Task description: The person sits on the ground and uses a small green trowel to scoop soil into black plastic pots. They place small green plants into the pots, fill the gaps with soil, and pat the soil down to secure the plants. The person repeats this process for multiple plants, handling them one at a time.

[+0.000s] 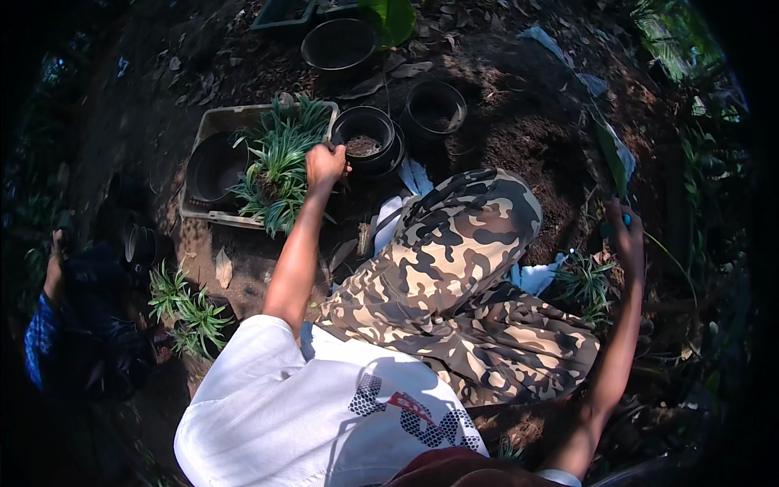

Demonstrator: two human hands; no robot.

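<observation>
My left hand is closed at the rim of a black plastic pot with some soil in it, beside a pale plastic crate. In that crate are a tuft of striped green-and-white plants and an empty round black pot. Whether the hand pinches the pot's rim or something small is hidden by the fingers. Far to the right, my right hand is closed around a small teal-handled object, mostly covered by the fingers, near the lower end of a leaf-like strip.
More black pots stand ahead, near a dark tray. Dark loose soil lies beyond my knee. Small striped plants sit at left, others at right. Another person's arm shows at far left.
</observation>
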